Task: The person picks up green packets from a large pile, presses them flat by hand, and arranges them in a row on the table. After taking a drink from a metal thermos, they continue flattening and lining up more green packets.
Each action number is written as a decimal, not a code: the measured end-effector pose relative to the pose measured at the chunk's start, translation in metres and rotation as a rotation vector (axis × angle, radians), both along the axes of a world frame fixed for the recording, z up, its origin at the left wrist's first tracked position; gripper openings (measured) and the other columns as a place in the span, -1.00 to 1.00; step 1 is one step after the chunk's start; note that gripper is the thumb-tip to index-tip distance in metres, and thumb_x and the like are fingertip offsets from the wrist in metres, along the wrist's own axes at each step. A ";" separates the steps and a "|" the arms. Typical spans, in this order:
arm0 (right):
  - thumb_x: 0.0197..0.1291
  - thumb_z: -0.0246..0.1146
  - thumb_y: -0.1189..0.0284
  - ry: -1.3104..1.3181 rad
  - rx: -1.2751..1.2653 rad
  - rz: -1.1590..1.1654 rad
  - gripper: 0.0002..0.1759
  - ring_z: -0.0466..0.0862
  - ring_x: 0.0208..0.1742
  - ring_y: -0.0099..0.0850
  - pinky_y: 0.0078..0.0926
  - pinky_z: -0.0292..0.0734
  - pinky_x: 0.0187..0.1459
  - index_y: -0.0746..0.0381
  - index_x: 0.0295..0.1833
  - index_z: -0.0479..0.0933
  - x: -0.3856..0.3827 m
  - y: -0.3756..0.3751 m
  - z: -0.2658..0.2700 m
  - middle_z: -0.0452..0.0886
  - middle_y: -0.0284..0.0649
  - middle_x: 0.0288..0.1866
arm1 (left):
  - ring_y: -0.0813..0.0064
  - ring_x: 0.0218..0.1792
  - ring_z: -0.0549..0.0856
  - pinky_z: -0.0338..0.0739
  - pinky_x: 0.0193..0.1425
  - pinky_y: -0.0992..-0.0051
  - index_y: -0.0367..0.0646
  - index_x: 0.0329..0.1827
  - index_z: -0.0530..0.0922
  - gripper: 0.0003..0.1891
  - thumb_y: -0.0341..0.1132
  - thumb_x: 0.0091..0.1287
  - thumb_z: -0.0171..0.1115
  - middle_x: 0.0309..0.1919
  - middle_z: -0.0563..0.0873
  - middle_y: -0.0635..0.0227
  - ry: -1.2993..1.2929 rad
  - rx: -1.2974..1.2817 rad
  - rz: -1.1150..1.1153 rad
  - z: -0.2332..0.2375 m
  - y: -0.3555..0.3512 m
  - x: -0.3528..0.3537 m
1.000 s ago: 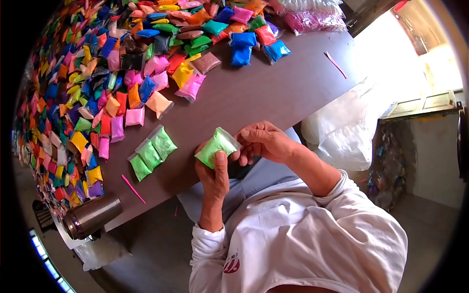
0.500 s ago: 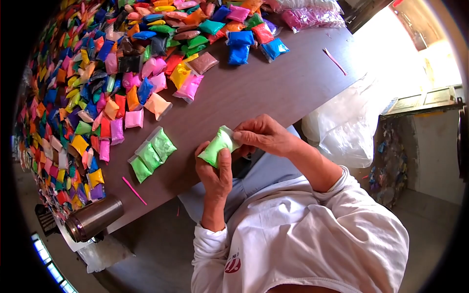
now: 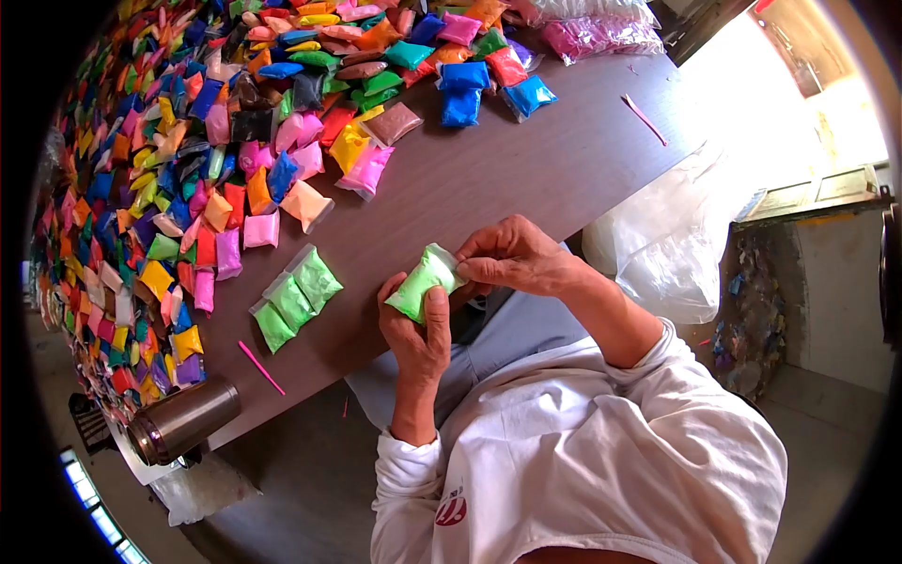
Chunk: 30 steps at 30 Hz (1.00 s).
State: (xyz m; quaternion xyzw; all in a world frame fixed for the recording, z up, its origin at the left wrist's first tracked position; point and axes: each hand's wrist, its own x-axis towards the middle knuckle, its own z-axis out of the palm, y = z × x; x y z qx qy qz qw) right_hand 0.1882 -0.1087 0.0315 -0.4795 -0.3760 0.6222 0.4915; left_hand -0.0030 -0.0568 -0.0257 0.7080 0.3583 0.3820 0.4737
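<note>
A light green packet in clear plastic (image 3: 423,282) is held above the table's near edge. My left hand (image 3: 416,329) grips its body, the thumb pressed on the front. With thumb and forefinger my right hand (image 3: 512,258) pinches the packet's clear upper right end. To the left, three similar light green packets (image 3: 293,299) lie side by side in a row on the table. What is inside the packets looks soft, but I cannot make it out exactly.
A large heap of coloured packets (image 3: 225,202) covers the table's left and far side. A dark metal flask (image 3: 188,420) lies at the lower left, near a pink strip (image 3: 261,368). Another pink strip (image 3: 645,120) is at the right. A clear plastic bag (image 3: 658,240) hangs beside the table edge.
Both hands keep their hold on the green packet. The packet's clear end shows a little more beside the right fingers. Otherwise the scene is nearly the same, shifted slightly in view.
</note>
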 end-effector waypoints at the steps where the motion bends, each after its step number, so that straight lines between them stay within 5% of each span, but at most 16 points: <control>1: 0.32 0.24 0.34 0.000 0.001 0.000 -0.72 0.63 -0.37 -0.60 -0.65 0.57 -0.29 0.39 -0.10 0.60 -0.001 0.001 -0.001 0.64 -0.35 -0.38 | 0.25 -0.21 0.58 0.49 -0.05 0.36 -0.49 -0.07 0.44 -0.50 -0.09 0.34 0.22 -0.17 0.55 0.01 0.000 -0.015 0.010 -0.001 0.000 0.000; 10: 0.25 0.31 0.36 -0.125 0.080 0.013 -0.77 0.53 -0.37 -0.68 -0.67 0.49 -0.35 0.34 -0.23 0.57 -0.001 0.008 -0.011 0.58 -0.44 -0.43 | 0.23 -0.19 0.59 0.50 -0.04 0.34 -0.50 -0.06 0.43 -0.50 -0.08 0.34 0.21 -0.18 0.56 -0.01 0.004 -0.054 0.028 -0.003 0.000 0.000; 17: 0.30 0.27 0.30 0.074 0.024 0.033 -0.75 0.48 -0.40 -0.71 -0.70 0.42 -0.38 0.29 -0.25 0.58 -0.003 0.013 -0.011 0.52 -0.50 -0.46 | 0.29 -0.25 0.60 0.51 -0.12 0.40 -0.50 0.00 0.38 -0.47 -0.08 0.35 0.20 -0.22 0.57 0.03 -0.006 0.038 -0.001 -0.007 0.001 0.002; 30: 0.38 0.15 0.24 -0.005 0.017 0.133 -0.67 0.53 -0.36 -0.64 -0.64 0.49 -0.31 0.32 -0.20 0.59 0.006 0.017 -0.017 0.55 -0.40 -0.43 | 0.01 -0.12 0.55 0.43 0.09 0.19 -0.44 -0.23 0.55 -0.56 -0.08 0.34 0.18 -0.28 0.61 -0.05 0.049 0.160 0.068 0.007 -0.001 0.008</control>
